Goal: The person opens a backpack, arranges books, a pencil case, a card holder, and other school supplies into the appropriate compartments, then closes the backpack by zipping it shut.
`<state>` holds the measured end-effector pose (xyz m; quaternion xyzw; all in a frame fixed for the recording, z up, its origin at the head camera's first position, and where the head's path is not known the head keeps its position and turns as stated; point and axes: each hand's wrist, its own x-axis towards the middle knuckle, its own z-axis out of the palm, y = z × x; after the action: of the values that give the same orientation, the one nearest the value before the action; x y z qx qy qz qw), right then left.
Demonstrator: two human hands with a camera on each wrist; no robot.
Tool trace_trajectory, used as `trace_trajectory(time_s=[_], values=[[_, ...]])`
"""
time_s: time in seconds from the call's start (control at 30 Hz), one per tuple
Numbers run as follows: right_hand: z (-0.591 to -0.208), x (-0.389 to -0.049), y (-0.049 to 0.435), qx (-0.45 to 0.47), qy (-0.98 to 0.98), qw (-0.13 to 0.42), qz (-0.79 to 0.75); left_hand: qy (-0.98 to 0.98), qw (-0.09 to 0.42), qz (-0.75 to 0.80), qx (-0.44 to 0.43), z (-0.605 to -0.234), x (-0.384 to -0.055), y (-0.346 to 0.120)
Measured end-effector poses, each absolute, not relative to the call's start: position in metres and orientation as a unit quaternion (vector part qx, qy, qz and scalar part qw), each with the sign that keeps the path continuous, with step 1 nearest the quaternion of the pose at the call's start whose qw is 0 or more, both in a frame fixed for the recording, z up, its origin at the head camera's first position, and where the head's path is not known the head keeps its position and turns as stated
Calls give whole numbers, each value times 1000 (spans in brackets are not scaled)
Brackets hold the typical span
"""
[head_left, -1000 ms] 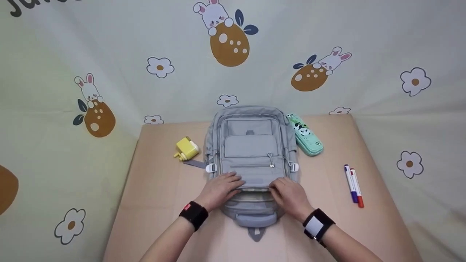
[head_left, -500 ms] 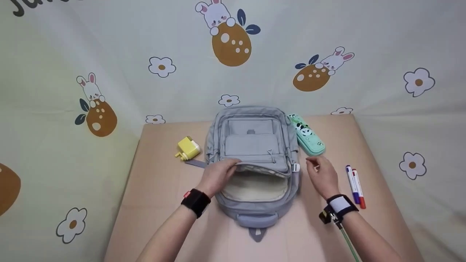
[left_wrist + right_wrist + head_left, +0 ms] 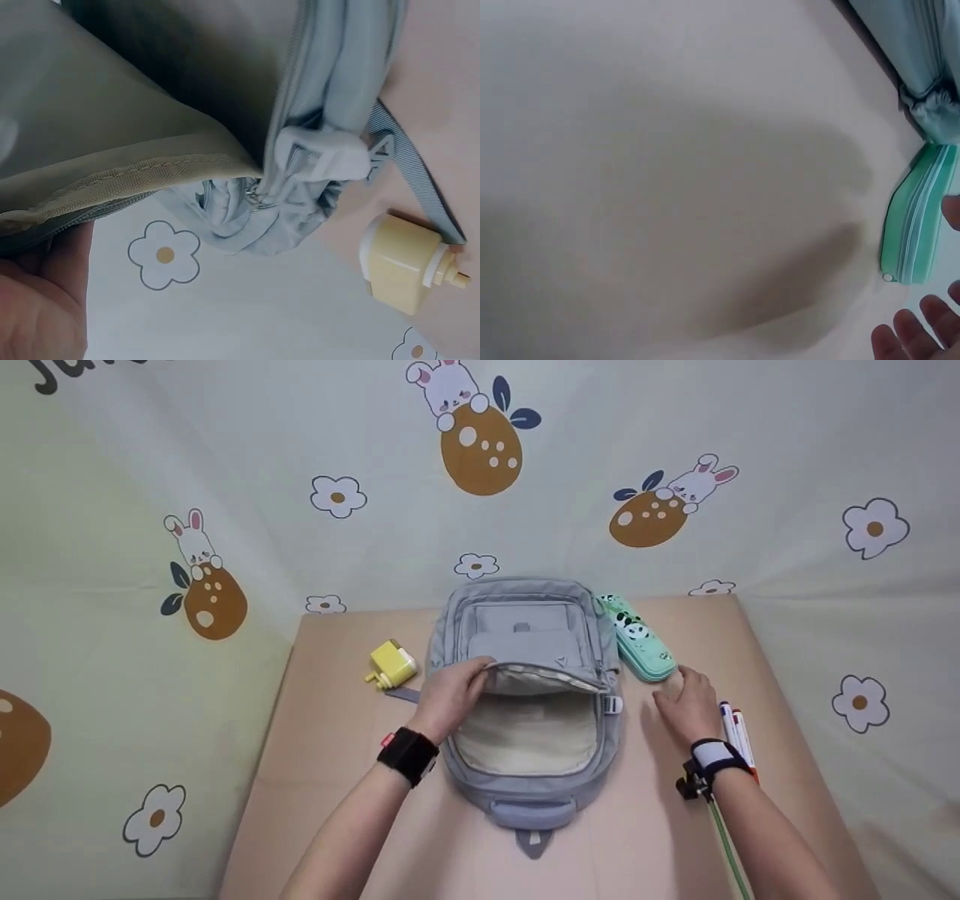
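Lying between the left hand [image 3: 450, 697] and the right hand [image 3: 688, 709], the grey backpack [image 3: 529, 649] is unzipped, its carry handle [image 3: 534, 814] nearer the person than either hand. The left hand pinches the edge of its flap [image 3: 551, 681] and holds it up, so the pale lining [image 3: 525, 742] shows just right of that hand's fingers. The green pencil case [image 3: 643, 643] lies against the bag's far right side, its near end at the tips of the right hand. That hand is not gripping: the right wrist view shows the thumb and fingers spread apart around the end of the case, and whether any of them touches it I cannot tell. By my reading, the step in hand is keeping the bag open with the left while the right gets to the case. The next move would then call for the right fingers to close round that near end, with the left keeping its pinch so the mouth does not fall shut. Two markers [image 3: 738, 735] lie just outside the right hand, partly hidden by the wrist. Beyond the left hand and to its left sits a yellow sharpener [image 3: 391, 664], or so it looks from its crank, well apart from the fingers; a grey strap [image 3: 403, 694] lies just beside it.
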<state>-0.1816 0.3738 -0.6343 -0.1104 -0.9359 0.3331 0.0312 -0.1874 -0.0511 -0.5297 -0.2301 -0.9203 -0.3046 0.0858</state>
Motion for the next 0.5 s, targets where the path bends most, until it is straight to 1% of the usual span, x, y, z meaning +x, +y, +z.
trace_trajectory(time_s=[0.1, 0.23, 0.5], values=[[-637, -195, 374, -111, -938, 14, 327, -921, 90, -306, -223, -524, -191, -52], [-641, -209, 372, -98, -941, 10, 324, -923, 88, -305, -219, -519, -193, -50], [-643, -228, 367, -104, -939, -16, 327, -915, 96, -327, -217, -514, -193, -48]])
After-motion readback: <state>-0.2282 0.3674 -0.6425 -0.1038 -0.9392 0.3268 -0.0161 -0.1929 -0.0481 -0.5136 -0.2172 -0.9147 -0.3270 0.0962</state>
